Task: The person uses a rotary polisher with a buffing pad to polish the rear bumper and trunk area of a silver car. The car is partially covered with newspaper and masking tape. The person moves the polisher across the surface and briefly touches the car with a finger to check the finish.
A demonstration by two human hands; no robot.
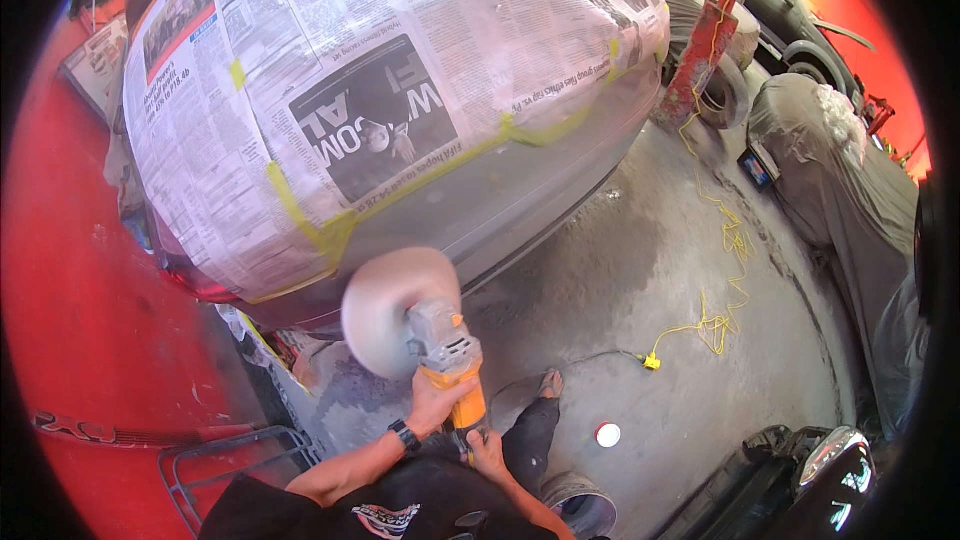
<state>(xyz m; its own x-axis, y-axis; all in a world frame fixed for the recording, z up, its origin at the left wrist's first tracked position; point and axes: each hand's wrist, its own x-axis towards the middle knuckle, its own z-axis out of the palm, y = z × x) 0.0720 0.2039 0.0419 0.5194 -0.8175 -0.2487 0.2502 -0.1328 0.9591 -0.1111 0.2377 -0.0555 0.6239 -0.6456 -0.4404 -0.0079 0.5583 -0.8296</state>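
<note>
My left hand (pixel 436 404) is wrapped round the orange body of a power polisher (pixel 446 345), just behind its grey head. Lower down, my right hand (pixel 487 454) grips the rear end of the same tool. Its round, pale pad (pixel 385 310) is smeared by motion and overlaps the lower corner of a grey car bumper (pixel 520 190). Whether the pad touches the bumper I cannot tell. Newspaper (pixel 480 50) covers the car above the bumper, held along its edge by yellow-green masking tape (pixel 340 235).
A dark cord runs from the tool to a yellow plug (pixel 652 362) and a tangled yellow extension cord (pixel 715 325). On the concrete floor stand a white-topped round can (pixel 608 435) and a bucket (pixel 580 510). A metal rack (pixel 235 470) leans left; a covered shape (pixel 830 160) stands right.
</note>
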